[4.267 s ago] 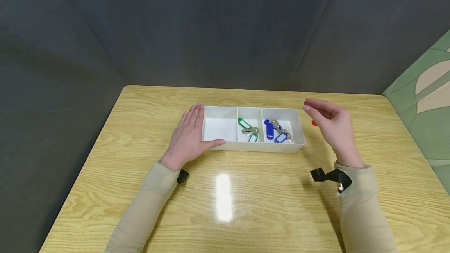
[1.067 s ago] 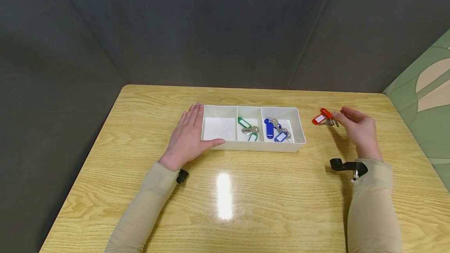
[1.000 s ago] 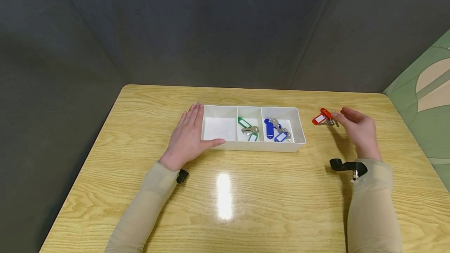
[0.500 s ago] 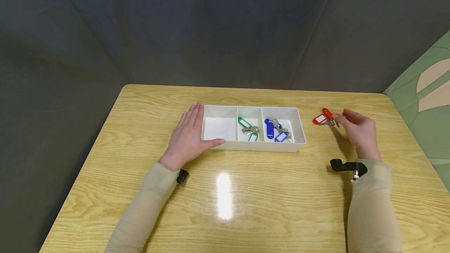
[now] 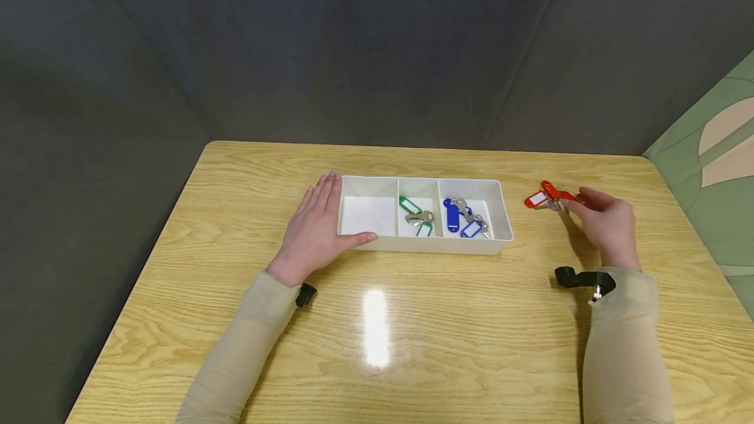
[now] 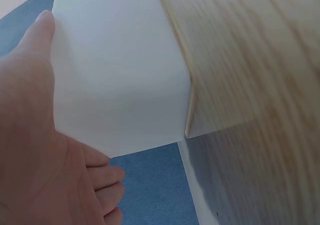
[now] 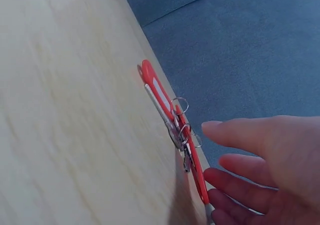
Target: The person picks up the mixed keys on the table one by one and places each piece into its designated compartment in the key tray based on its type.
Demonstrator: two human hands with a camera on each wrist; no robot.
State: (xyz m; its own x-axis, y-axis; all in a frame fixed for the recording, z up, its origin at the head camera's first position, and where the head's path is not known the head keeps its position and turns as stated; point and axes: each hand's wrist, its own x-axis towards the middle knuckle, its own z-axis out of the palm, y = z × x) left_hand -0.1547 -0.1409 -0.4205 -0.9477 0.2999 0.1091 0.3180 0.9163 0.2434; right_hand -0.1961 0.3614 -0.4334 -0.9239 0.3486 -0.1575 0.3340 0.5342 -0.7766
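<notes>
Right grip (image 5: 609, 224) reads as loose to us: thumb and fingers apart with a gap between, nothing clasped that we can see. It's right at the red key tags (image 5: 549, 189), which lie with metal keys (image 5: 551, 205) and thin rings (image 7: 180, 105) near the worktop's (image 5: 436, 319) far edge, to the right of the white tray (image 5: 424, 245) and apart from it. Fingertips are just beside the nearest red tag; we can't tell from the wrist view whether they touch.

Left grip (image 5: 312, 231) is flat: fingers straight along the tray's left end, thumb reaching over the front rim. We see it bracing the tray, not curled round it.

Tray has three compartments. Middle one has green tags (image 5: 410, 206) plus keys, right one has blue tags (image 5: 452, 217) plus keys. Both wrists carry a black camera mount over beige sleeves. Dark panel (image 5: 353, 51) stands behind the worktop; green patterned panel (image 5: 727, 142) on our right.
</notes>
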